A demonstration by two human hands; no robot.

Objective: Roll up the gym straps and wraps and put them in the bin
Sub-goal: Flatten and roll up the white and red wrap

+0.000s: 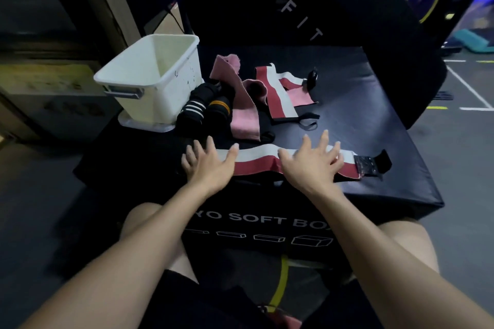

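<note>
1. On the black soft box [361,120], a red-and-white wrap [256,161] lies flat along the near edge.
2. Left hand [207,161] and right hand [311,163] press on it, fingers spread straight, gripping nothing.
3. White bin [171,83] stands at far left; unrolled pink wrap [240,104], a second red-and-white wrap [278,93] and black wraps [205,104] lie beside it.

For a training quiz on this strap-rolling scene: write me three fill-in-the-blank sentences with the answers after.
1. Both hands, left hand and right hand, press flat on the red and ____ wrap.
2. The white bin stands to the ____ of the pile of wraps.
3. The black box under the wraps reads "SOFT ____".

Answers: white; left; BOX
</note>
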